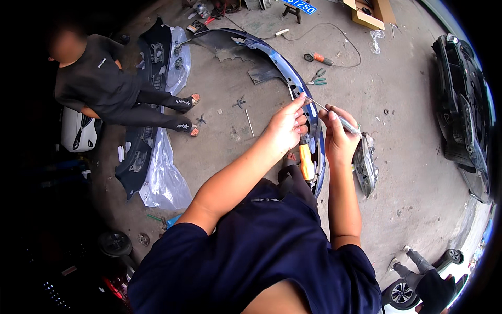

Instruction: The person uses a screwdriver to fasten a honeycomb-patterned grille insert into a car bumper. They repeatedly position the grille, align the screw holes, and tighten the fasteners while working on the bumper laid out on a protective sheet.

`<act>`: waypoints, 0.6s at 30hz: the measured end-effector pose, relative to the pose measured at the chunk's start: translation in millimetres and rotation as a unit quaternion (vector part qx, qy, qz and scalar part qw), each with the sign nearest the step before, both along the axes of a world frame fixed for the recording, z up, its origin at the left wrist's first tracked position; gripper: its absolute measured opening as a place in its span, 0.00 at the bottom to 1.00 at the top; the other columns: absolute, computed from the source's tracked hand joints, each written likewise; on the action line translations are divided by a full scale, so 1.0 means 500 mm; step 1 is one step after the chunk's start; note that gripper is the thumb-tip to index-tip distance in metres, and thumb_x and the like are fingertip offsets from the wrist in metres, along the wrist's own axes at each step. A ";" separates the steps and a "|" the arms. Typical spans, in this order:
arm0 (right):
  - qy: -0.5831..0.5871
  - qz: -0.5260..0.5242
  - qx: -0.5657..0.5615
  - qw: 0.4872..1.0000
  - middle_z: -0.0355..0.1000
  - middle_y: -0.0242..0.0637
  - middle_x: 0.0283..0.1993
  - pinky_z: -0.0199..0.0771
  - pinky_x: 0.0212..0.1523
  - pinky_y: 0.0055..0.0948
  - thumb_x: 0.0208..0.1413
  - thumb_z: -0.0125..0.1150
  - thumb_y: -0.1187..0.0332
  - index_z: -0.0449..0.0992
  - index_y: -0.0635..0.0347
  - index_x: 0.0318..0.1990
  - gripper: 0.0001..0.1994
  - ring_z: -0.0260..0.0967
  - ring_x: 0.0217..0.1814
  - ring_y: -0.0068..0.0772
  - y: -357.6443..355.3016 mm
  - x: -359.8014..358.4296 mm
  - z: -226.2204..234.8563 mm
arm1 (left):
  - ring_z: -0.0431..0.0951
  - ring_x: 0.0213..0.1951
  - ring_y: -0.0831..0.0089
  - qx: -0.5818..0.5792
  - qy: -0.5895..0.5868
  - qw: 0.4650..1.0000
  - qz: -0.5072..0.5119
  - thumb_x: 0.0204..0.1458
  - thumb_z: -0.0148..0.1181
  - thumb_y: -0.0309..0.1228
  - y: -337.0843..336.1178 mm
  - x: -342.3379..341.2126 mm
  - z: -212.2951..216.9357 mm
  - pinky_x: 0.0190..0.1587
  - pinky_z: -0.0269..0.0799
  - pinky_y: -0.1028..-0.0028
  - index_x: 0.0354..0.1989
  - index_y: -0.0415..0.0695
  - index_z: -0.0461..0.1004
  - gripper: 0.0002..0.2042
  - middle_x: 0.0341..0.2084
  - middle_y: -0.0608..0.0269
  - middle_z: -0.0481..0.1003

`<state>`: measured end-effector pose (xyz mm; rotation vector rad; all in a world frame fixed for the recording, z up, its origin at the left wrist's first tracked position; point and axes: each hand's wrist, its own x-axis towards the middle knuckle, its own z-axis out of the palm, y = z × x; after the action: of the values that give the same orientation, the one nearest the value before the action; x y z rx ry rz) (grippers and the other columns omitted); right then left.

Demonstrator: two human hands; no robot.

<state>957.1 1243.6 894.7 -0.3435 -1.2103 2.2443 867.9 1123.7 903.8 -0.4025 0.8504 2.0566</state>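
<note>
My right hand (341, 137) is closed round the clear handle of a screwdriver (349, 125). Its thin shaft slants up and left to the fingertips of my left hand (286, 125). There the thumb and forefinger are pinched together at the tip; whatever small thing sits between them cannot be made out. A yellow-handled tool (307, 163) hangs below the curled lower fingers of that same hand, its upper end hidden by them. Beneath both hands a blue car bumper (286, 67) curves across the floor, partly covered by my hands and the tool.
Right of the bumper lie a headlight (367, 166), green-handled pliers (318, 80) and a corded angle grinder (319, 58). A cardboard box (384, 11) stands far back. A person (102, 78) stands left by a black bumper (137, 146) on plastic film (166, 180). Another person (436, 288) is lower right.
</note>
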 end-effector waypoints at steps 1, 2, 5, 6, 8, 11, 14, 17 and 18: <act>-0.006 -0.027 0.121 0.992 0.77 0.47 0.43 0.79 0.48 0.32 0.57 0.62 0.80 0.78 0.71 0.43 0.07 0.80 0.43 0.38 -0.013 0.000 0.017 | 0.52 0.15 0.87 0.004 0.006 1.000 0.001 0.61 0.59 0.44 -0.005 -0.002 0.011 0.20 0.48 0.81 0.39 0.48 0.72 0.13 0.14 0.81 0.54; 0.013 -0.035 0.190 0.981 0.78 0.48 0.42 0.79 0.46 0.32 0.56 0.62 0.81 0.78 0.71 0.42 0.07 0.80 0.42 0.38 -0.020 0.005 0.030 | 0.52 0.15 0.87 0.009 0.012 1.000 0.001 0.61 0.59 0.44 -0.012 -0.003 0.024 0.20 0.48 0.81 0.39 0.48 0.71 0.13 0.14 0.81 0.55; 0.058 -0.090 0.285 0.953 0.78 0.49 0.40 0.81 0.39 0.29 0.53 0.62 0.84 0.78 0.71 0.39 0.06 0.81 0.38 0.38 -0.026 0.024 0.038 | 0.53 0.16 0.87 0.042 0.012 0.999 0.004 0.63 0.56 0.44 -0.029 0.005 0.053 0.20 0.49 0.81 0.39 0.47 0.70 0.12 0.15 0.80 0.55; 0.063 -0.090 0.292 0.950 0.78 0.49 0.40 0.81 0.39 0.29 0.53 0.62 0.84 0.78 0.71 0.39 0.06 0.81 0.37 0.38 -0.020 0.027 0.042 | 0.53 0.16 0.87 0.058 0.016 0.998 0.009 0.63 0.56 0.43 -0.031 0.011 0.056 0.20 0.49 0.81 0.39 0.47 0.70 0.12 0.15 0.80 0.55; 0.065 -0.084 0.303 0.947 0.78 0.50 0.40 0.81 0.38 0.29 0.53 0.62 0.85 0.78 0.71 0.38 0.06 0.81 0.36 0.38 -0.012 0.033 0.046 | 0.54 0.17 0.87 0.088 0.031 0.996 0.007 0.64 0.55 0.42 -0.039 0.024 0.061 0.21 0.49 0.82 0.40 0.47 0.69 0.12 0.16 0.79 0.56; 0.085 -0.080 0.310 0.943 0.77 0.49 0.39 0.81 0.37 0.30 0.53 0.62 0.85 0.78 0.71 0.38 0.06 0.81 0.36 0.38 -0.015 0.045 0.062 | 0.54 0.18 0.86 0.077 0.055 0.995 0.013 0.64 0.54 0.42 -0.046 0.038 0.075 0.21 0.50 0.82 0.40 0.46 0.69 0.12 0.16 0.79 0.56; 0.094 -0.089 0.297 0.946 0.77 0.49 0.39 0.81 0.36 0.29 0.53 0.62 0.85 0.78 0.71 0.37 0.05 0.81 0.35 0.38 -0.019 0.053 0.075 | 0.53 0.18 0.86 0.069 0.059 0.995 0.034 0.65 0.54 0.42 -0.052 0.039 0.081 0.22 0.50 0.82 0.40 0.45 0.70 0.12 0.16 0.79 0.55; 0.090 -0.077 0.313 0.942 0.77 0.49 0.39 0.81 0.36 0.29 0.53 0.62 0.85 0.78 0.71 0.36 0.04 0.80 0.35 0.37 -0.022 0.047 0.091 | 0.53 0.18 0.86 0.055 0.083 0.995 0.023 0.65 0.54 0.41 -0.058 0.036 0.088 0.22 0.50 0.82 0.41 0.44 0.70 0.12 0.16 0.79 0.55; 0.090 -0.072 0.315 0.942 0.77 0.49 0.39 0.81 0.36 0.29 0.53 0.63 0.85 0.78 0.71 0.36 0.04 0.80 0.35 0.37 -0.024 0.046 0.095 | 0.53 0.18 0.86 0.053 0.087 0.995 0.023 0.65 0.54 0.41 -0.059 0.037 0.089 0.22 0.50 0.82 0.41 0.44 0.70 0.12 0.16 0.79 0.55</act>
<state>980.2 1231.7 942.2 0.0256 -1.6524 1.6086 886.5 1094.0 948.4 -0.1877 0.8367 2.1918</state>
